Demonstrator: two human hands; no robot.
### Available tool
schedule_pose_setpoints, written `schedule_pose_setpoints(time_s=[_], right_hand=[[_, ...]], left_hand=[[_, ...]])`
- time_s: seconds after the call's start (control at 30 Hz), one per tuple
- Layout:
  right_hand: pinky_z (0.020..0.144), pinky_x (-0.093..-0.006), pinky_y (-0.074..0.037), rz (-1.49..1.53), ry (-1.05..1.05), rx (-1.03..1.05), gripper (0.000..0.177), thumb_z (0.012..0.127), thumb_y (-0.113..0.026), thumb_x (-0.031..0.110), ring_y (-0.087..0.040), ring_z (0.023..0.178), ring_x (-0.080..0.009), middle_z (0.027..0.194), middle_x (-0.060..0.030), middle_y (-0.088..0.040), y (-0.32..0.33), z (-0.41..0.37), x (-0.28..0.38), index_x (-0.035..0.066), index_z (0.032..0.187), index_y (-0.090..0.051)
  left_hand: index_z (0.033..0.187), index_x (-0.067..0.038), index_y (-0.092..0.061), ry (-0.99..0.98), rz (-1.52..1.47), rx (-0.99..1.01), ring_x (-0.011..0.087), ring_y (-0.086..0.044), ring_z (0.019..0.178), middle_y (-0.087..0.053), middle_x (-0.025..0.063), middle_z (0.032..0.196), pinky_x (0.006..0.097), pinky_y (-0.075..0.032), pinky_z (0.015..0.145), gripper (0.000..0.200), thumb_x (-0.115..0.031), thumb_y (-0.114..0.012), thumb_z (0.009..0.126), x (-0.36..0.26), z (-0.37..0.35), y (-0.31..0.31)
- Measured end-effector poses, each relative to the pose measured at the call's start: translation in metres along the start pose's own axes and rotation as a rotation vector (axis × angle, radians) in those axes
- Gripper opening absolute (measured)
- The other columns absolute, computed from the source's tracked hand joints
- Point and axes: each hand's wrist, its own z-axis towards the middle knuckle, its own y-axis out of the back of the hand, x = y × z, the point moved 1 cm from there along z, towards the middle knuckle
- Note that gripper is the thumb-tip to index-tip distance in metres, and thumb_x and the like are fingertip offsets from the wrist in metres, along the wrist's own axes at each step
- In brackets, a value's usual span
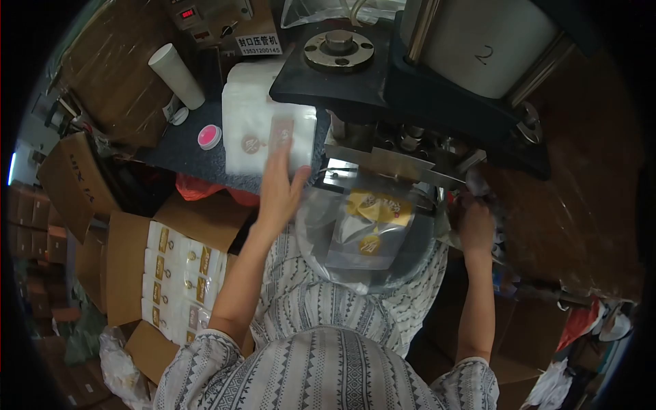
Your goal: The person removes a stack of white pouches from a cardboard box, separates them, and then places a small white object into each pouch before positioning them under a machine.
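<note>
Two hands worked apart below the dark, heavy metal sealing machine point(410, 89). Nearest, low and left of the machine, an open brown cardboard box point(126, 266) held rows of flat white packets with gold marks point(181, 273). Directly beneath the machine lay a clear, glossy plastic bag point(369, 232), crumpled and limp, with yellow-and-white sachets inside.

The left hand point(279, 188) lay flat with fingers spread on a square stack of white packets point(246, 130), which sat on the dark speckled surface point(184, 157) just left of the machine. Whether it had pinched the top packet could not be told. The right hand point(476, 225) was curled at the machine's lower right edge, against crinkled film; its grip could not be made out.

Further left of the machine stood a white paper cup point(176, 75), tilted, and a small round pink lid point(209, 137).

The packets looked smooth and slick, so the top one could probably skid off the stack under a flat palm. The loose bag might sag and spill, and the right hand sat close to the metal press parts.
</note>
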Motion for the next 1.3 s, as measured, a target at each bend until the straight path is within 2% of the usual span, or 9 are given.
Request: schedule_pose_setpoints(time_s=[0.03,0.13,0.23,0.4,0.6,0.7,0.8,1.0,1.3], right_hand=[[0.070,-0.0472,-0.050,0.004,0.000,0.010,0.024,0.084,-0.054,0.014,-0.063,0.081,-0.0404,0.092,-0.0191,-0.065,0.002,-0.002,0.003,0.009,0.106,-0.062],[0.072,-0.0479,-0.050,-0.067,-0.087,0.093,0.022,0.083,-0.054,0.013,-0.062,0.083,-0.0416,0.091,-0.0192,-0.065,0.023,0.004,0.017,0.010,0.104,-0.061],[0.070,-0.0427,-0.052,-0.008,-0.002,0.028,0.015,0.083,-0.059,0.009,-0.065,0.083,-0.0356,0.090,-0.0173,-0.066,0.058,-0.009,0.033,0.006,0.098,-0.059],[0.067,-0.0290,-0.052,1.141,0.189,0.231,0.015,0.081,-0.067,0.004,-0.067,0.081,-0.0190,0.096,-0.0105,-0.069,0.073,-0.021,0.101,0.002,0.088,-0.053],[0.067,-0.0319,-0.053,0.737,0.682,0.041,0.017,0.082,-0.066,0.006,-0.068,0.080,-0.0208,0.084,-0.0094,-0.065,0.070,-0.016,0.133,0.002,0.092,-0.053],[0.071,-0.0316,-0.053,1.121,0.402,0.347,0.017,0.082,-0.066,0.005,-0.068,0.085,-0.0228,0.085,-0.0097,-0.065,0.058,-0.025,0.130,0.001,0.090,-0.052],[0.072,-0.0311,-0.052,1.101,0.271,0.223,0.017,0.081,-0.067,0.005,-0.067,0.087,-0.0227,0.085,-0.0101,-0.065,0.060,-0.021,0.117,0.001,0.090,-0.052],[0.070,-0.0289,-0.051,0.652,0.346,0.174,0.014,0.081,-0.064,0.000,-0.067,0.089,-0.0197,0.100,-0.0117,-0.067,0.077,-0.025,0.084,0.000,0.086,-0.051],[0.070,-0.0356,-0.051,1.026,0.178,0.365,0.020,0.082,-0.067,0.007,-0.064,0.084,-0.0287,0.092,-0.0122,-0.066,0.063,-0.026,0.103,0.001,0.097,-0.055]], left_hand=[[0.117,0.005,-0.053,-0.271,0.632,-0.140,0.0290,-0.061,0.097,-0.060,0.0204,0.110,0.0385,-0.049,0.083,0.044,-0.030,-0.059,0.090,0.011,0.001,0.013],[0.128,-0.001,-0.044,-0.566,1.185,-0.187,0.0341,-0.048,0.115,-0.049,0.0176,0.128,0.0418,-0.041,0.092,0.054,-0.026,-0.064,0.084,0.033,-0.018,0.015],[0.108,-0.006,-0.060,-0.244,0.828,-0.086,0.0343,-0.059,0.095,-0.061,0.0138,0.102,0.0419,-0.047,0.078,0.029,-0.007,-0.063,0.079,0.018,-0.032,0.039],[0.092,-0.007,-0.066,-0.332,0.643,-0.207,0.0302,-0.062,0.075,-0.063,0.0105,0.088,0.0365,-0.049,0.064,0.015,-0.002,-0.063,0.077,-0.021,-0.062,0.034],[0.089,-0.005,-0.065,-0.404,0.457,0.013,0.0288,-0.063,0.069,-0.064,0.0096,0.083,0.0338,-0.049,0.060,0.011,-0.004,-0.065,0.077,-0.053,-0.074,0.024],[0.090,-0.003,-0.066,-0.408,0.300,0.197,0.0285,-0.062,0.067,-0.063,0.0115,0.082,0.0336,-0.048,0.059,0.010,-0.005,-0.065,0.080,-0.042,-0.075,0.002],[0.089,-0.001,-0.066,-0.307,0.199,0.316,0.0291,-0.062,0.066,-0.063,0.0125,0.081,0.0346,-0.048,0.059,0.011,-0.009,-0.065,0.082,-0.037,-0.073,-0.022],[0.088,0.000,-0.067,-0.222,0.248,0.294,0.0314,-0.062,0.067,-0.064,0.0130,0.081,0.0374,-0.048,0.060,0.014,-0.013,-0.064,0.083,-0.036,-0.065,-0.025],[0.086,0.000,-0.065,-0.319,0.200,0.370,0.0302,-0.062,0.066,-0.063,0.0150,0.076,0.0356,-0.047,0.056,0.017,-0.016,-0.062,0.086,-0.027,-0.068,-0.036]])
